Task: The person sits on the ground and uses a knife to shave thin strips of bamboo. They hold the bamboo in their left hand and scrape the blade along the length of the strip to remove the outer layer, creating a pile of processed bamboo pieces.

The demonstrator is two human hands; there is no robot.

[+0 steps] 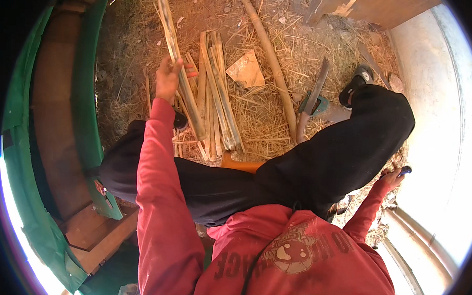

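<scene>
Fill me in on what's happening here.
A person in a red top, legs spread, holds a long split strip in the left hand. The right hand, out by the pale wall, grips a small dark object too unclear to identify. More strips lie in a loose pile on the straw-strewn ground, with a long pole and a wooden-handled blade to their right.
</scene>
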